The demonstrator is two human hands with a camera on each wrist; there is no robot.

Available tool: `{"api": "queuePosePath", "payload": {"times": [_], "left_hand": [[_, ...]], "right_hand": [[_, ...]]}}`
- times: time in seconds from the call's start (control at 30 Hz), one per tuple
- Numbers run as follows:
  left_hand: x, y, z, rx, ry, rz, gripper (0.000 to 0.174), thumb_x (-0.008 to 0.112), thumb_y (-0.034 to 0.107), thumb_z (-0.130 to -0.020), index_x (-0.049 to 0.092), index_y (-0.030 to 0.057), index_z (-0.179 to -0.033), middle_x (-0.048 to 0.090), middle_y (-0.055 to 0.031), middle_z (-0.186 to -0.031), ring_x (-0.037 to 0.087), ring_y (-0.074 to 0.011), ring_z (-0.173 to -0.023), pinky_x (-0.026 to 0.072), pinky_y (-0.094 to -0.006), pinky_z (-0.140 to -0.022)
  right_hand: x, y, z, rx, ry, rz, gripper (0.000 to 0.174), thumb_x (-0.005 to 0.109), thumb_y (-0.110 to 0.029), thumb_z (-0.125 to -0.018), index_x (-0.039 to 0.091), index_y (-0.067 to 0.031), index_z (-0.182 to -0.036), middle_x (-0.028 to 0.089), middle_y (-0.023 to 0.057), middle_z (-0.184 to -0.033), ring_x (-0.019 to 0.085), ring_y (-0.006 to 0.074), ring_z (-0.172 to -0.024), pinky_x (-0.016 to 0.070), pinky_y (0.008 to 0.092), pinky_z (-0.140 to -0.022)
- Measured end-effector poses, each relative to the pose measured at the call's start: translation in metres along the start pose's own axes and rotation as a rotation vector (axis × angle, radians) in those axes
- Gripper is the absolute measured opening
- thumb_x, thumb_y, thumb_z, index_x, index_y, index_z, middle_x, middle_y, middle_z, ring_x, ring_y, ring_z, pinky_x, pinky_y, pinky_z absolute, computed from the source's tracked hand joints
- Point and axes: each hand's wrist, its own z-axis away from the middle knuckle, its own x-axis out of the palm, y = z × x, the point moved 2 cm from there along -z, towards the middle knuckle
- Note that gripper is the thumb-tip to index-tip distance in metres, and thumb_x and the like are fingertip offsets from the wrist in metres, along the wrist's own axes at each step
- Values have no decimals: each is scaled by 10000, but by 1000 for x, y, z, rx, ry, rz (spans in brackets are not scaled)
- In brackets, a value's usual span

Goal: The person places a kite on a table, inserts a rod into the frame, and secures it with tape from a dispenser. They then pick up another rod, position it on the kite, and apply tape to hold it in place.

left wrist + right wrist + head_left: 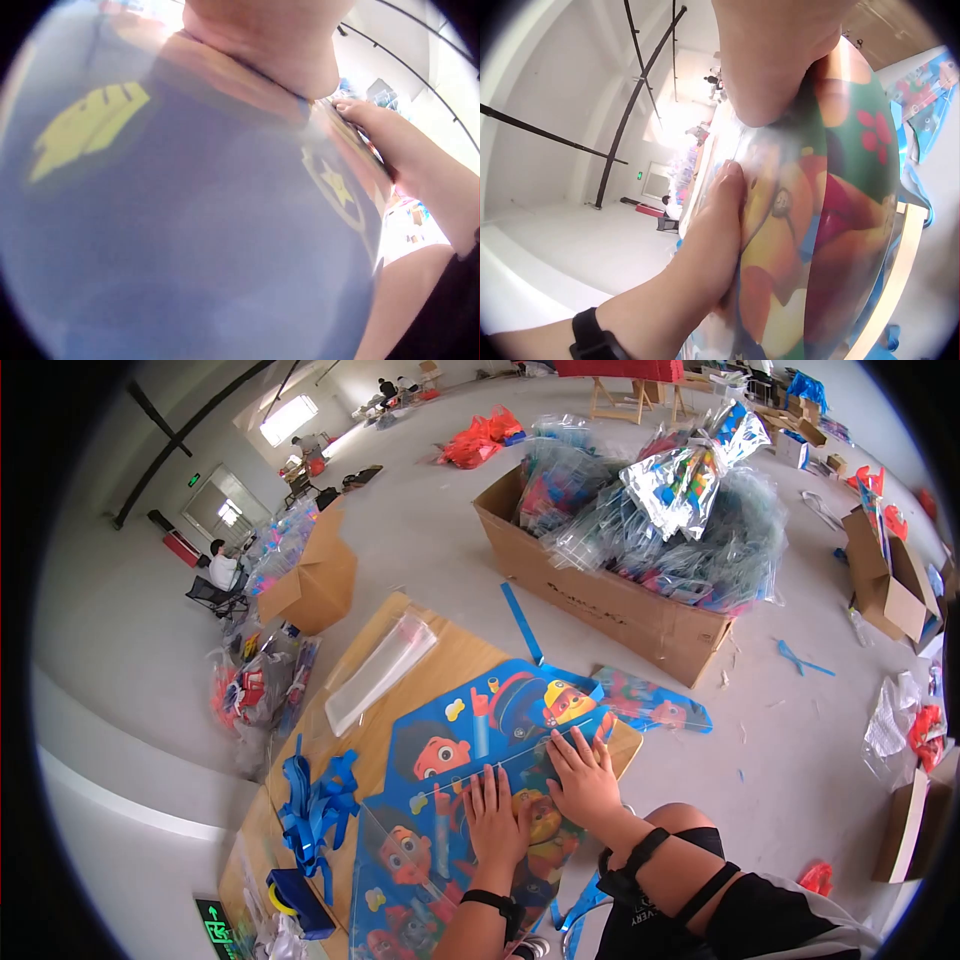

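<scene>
With my left hand [495,828] and right hand [587,788] open, fingers straight, gripping nothing, I rest on the printed sheets [404,852] upon the table [462,650]. I judge the work is partway: layers overlap, but flattening seems unfinished.

Bright daylight from far window; head view fisheye-warped, corners black; wrist views hazy, backgrounds blown out.

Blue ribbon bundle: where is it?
In the head view, the ribbon bundle lies on the table, left of the printed sheet, just above the yellow tape roll.
</scene>
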Motion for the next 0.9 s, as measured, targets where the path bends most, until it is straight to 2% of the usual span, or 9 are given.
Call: {"api": "queuePosePath", "payload": {"times": [0.17, 0.27, 0.33, 0.37, 0.43, 0.47, 0.67, 0.9], "left_hand": [[3, 0, 1, -13, 7, -5, 649, 414, 454, -1039, 367, 34, -1532, 314, -205, -1604, 248, -408, -1497, 136, -527, -1229], [0, -3, -1, -36, 68, 24, 607, 456, 403, -1034, 395, 41, -1518, 337, -207, -1590, 275, -410, -1482, 181, -531, -1214], [6, -13, -8, -121, 103, 247, 567, 498, 364, -1020, 445, 48, -1488, 392, -194, -1557, 349, -402, -1442, 259, -529, -1184], [8, -18, -11, -119, 105, 247, 567, 498, 364, -1020, 445, 48, -1488, 392, -194, -1557, 349, -402, -1442, 259, -529, -1184], [12, -25, -20, -113, 118, 308, 505, 527, 286, -1008, 496, 39, -1447, 425, -187, -1530, 370, -401, -1422, 297, -527, -1160], [7, -20, -20, -92, 136, 245, 456, 534, 243, -1007, 528, 45, -1419, 444, -181, -1508, 382, -400, -1404, 315, -522, -1136], [0, -10, -16, -87, 160, 120, 408, 542, 238, -1002, 574, 88, -1380, 490, -161, -1448, 408, -380, -1380, 308, -519, -1138], [2, -10, -16, -79, 192, 65, 423, 555, 247, -985, 581, 75, -1371, 493, -166, -1442, 404, -377, -1391, 308, -532, -1151]], "right_hand": [[-1, -1, 1, -3, 14, 16, 637, 586, -366, -940, 434, -106, -1501, 352, 34, -1603, 244, 265, -1518, 159, 521, -1233], [-2, -2, 1, -4, 18, 22, 640, 583, -368, -941, 429, -106, -1505, 353, 34, -1603, 243, 263, -1518, 156, 517, -1233], [-3, -3, 1, 10, -3, 30, 645, 582, -370, -942, 423, -107, -1508, 352, 33, -1604, 244, 261, -1518, 154, 515, -1233], [-3, -3, 1, 10, -1, 30, 645, 582, -370, -942, 423, -107, -1508, 352, 33, -1604, 244, 261, -1518, 154, 515, -1233], [-2, -1, 2, -4, 4, 9, 650, 583, -370, -939, 419, -107, -1510, 349, 32, -1605, 244, 264, -1518, 158, 516, -1232], [-2, 0, 2, -1, 8, 13, 650, 583, -370, -939, 419, -107, -1510, 349, 32, -1605, 244, 264, -1518, 158, 516, -1232], [-2, 0, 2, 5, 13, 1, 655, 589, -369, -931, 421, -108, -1509, 354, 32, -1601, 244, 275, -1517, 165, 520, -1231], [-2, -1, 1, 8, 22, 2, 652, 598, -368, -921, 436, -116, -1501, 345, 24, -1608, 252, 274, -1514, 166, 520, -1232]]}}
